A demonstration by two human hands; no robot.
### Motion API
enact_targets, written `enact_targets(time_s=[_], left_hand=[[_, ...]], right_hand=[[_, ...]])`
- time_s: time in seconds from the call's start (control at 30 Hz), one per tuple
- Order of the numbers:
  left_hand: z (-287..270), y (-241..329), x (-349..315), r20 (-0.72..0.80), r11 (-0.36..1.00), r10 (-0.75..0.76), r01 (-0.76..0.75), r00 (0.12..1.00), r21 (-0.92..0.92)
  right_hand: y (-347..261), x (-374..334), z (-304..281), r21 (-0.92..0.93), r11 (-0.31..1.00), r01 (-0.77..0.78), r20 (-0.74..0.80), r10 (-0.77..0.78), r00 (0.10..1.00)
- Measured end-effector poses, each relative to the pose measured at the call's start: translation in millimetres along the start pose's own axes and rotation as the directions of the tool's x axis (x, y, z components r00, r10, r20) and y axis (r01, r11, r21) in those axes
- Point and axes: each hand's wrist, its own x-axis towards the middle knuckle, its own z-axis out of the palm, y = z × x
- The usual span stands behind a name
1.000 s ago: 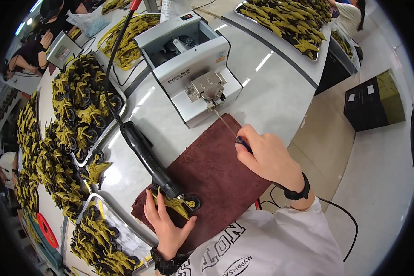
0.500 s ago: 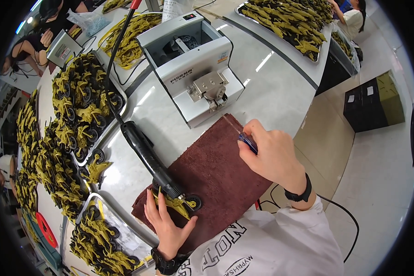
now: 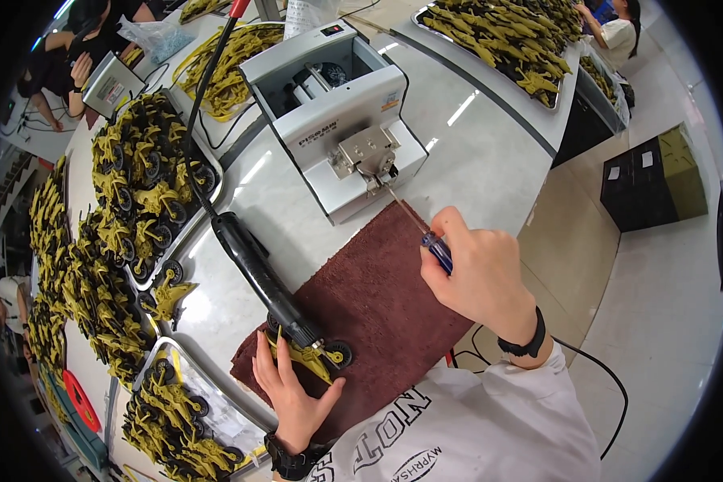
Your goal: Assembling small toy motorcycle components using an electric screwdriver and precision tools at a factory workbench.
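Note:
My left hand [image 3: 293,398] is closed on a yellow toy motorcycle [image 3: 307,359] with black wheels, pressing it onto a dark red cloth [image 3: 377,297]. Across the toy lies a black electric screwdriver [image 3: 257,269], its tip beside the wheel nearest me. In my right hand [image 3: 486,273] is a hand screwdriver [image 3: 436,251] with a blue handle, gripped between thumb and fingers. Its thin shaft points up and left, with the tip at the metal outlet of a white screw feeder [image 3: 329,120]. Whether the tip carries a screw is too small to tell.
Trays and heaps of yellow toy motorcycles [image 3: 140,181] fill the left side. Another loaded tray [image 3: 498,48] stands at the far right. A single toy [image 3: 167,293] lies left of the electric screwdriver. A black box [image 3: 651,181] is on the floor; co-workers sit beyond the table.
My right hand has shifted slightly, and the screwdriver's tip has moved up from the cloth's far corner to the feeder's outlet. My left hand and the toy have stayed put.

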Motion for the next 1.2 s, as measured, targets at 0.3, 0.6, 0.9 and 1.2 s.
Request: enact_targets(time_s=[0.3, 0.6, 0.9, 1.2], left_hand=[[0, 0, 1, -0.003, 1.000, 0.007, -0.007, 1.000, 0.003], [0, 0, 1, -0.003, 1.000, 0.007, -0.007, 1.000, -0.008], [0, -1, 1, 0.007, 1.000, 0.001, -0.001, 1.000, -0.017], [-3, -1, 1, 0.005, 1.000, 0.001, -0.001, 1.000, -0.009]], right_hand=[[-2, 13, 14, -0.032, 0.999, 0.027, -0.002, -0.027, 1.000], [5, 45, 55, 0.031, 0.999, 0.037, -0.054, -0.036, 0.998], [32, 43, 49, 0.566, 0.709, -0.421, 0.501, 0.109, 0.858], [23, 52, 51, 0.719, 0.527, -0.454, 0.513, 0.040, 0.858]])
